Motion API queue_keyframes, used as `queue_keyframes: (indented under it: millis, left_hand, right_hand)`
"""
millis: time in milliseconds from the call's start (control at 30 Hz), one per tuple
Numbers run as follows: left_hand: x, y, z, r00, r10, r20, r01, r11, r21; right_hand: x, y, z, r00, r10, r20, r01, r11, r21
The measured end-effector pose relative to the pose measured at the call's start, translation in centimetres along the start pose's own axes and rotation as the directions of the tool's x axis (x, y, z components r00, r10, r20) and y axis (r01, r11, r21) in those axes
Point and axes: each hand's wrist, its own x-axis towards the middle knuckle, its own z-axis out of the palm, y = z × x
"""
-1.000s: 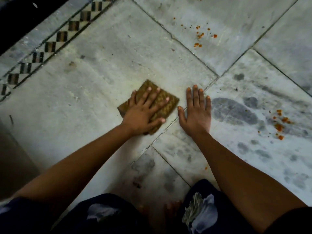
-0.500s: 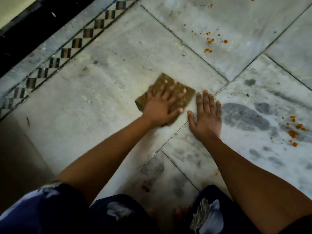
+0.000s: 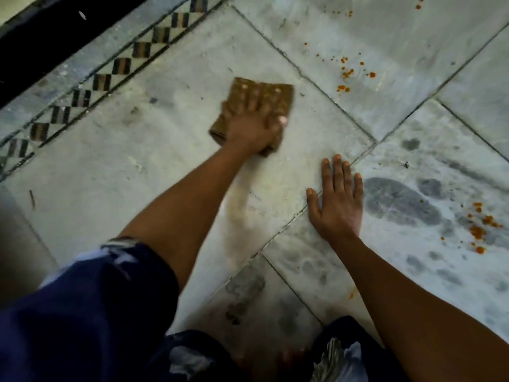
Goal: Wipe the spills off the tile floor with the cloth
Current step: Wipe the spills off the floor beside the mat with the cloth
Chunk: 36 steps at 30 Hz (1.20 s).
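Grey marble tile floor (image 3: 170, 150) carries orange spill specks (image 3: 347, 74) up and right of the folded brown woven cloth (image 3: 281, 92), apart from it. Left hand (image 3: 254, 121) presses the cloth flat with straight fingers and is nearer; right hand (image 3: 337, 198) lies flat, released, bracing.

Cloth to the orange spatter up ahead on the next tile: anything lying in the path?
Nothing visible. The left hand presses the cloth flat, and only bare tile and a grout line lie between it and the orange spatter. The right hand rests on the floor nearer the person, off that path.

Dim, flat light; left hand (image 3: 254, 121) motion-blurred.
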Motion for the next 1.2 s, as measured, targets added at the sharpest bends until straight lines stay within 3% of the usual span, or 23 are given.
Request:
queue_keyframes:
  millis: [133,233,300,367,467,533,600,700,767,1000,1200]
  left_hand:
    - [-4.7,4.8,2.3,0.963,0.27,0.004,-0.269,0.959,0.088]
    - [-8.8,1.3,3.7,0.912,0.409,-0.039,-0.404,0.909,0.105]
    - [-9.6,-2.5,3.7,0.936,0.345,-0.071,-0.339,0.937,0.091]
    - [-9.0,-5.3,3.0,0.978,0.184,-0.093,-0.178,0.982,0.067]
    - [-5.7,-6.1,1.4,0.994,-0.041,-0.098,0.039,0.999,-0.017]
    - [-4.0,-5.3,0.7,0.991,-0.117,-0.069,0.114,0.992,-0.053]
    - [-4.3,-4.5,0.7,0.998,-0.033,-0.05,0.033,0.999,-0.006]
    - [-9.0,-4.4,2.0,0.978,0.207,-0.038,-0.204,0.976,0.07]
    - [-12.4,-5.7,3.1,0.965,0.259,-0.049,-0.255,0.964,0.081]
    - [-14.3,-11.4,1.8,0.993,-0.006,-0.116,0.002,0.999,-0.036]
    - [-17.6,-8.8,3.1,0.985,0.067,-0.161,-0.089,0.987,-0.136]
  right_hand:
    - [0.0,0.0,0.1,1.0,0.003,0.015,-0.003,1.0,0.003]
    - [-0.1,0.1,0.2,1.0,0.005,0.013,-0.004,1.0,-0.006]
    - [-0.1,0.1,0.2,1.0,0.005,0.009,-0.005,1.0,0.002]
    - [-0.2,0.1,0.2,1.0,0.005,0.006,-0.005,1.0,0.005]
    - [-0.3,0.1,0.0,1.0,0.005,0.011,-0.005,1.0,0.014]
    - [-0.3,0.0,-0.1,1.0,0.004,0.022,-0.004,1.0,0.018]
    - [-0.2,-0.1,-0.2,1.0,0.006,0.021,-0.007,1.0,0.021]
    - [-0.3,-0.2,-0.2,0.999,0.004,0.038,-0.005,1.0,0.02]
    - [-0.3,-0.1,-0.1,0.999,0.004,0.036,-0.005,1.0,0.018]
    - [-0.3,0.0,-0.2,0.998,0.003,0.061,-0.003,1.0,0.004]
    - [-0.3,-0.7,-1.2,0.987,0.045,0.151,-0.054,0.997,0.06]
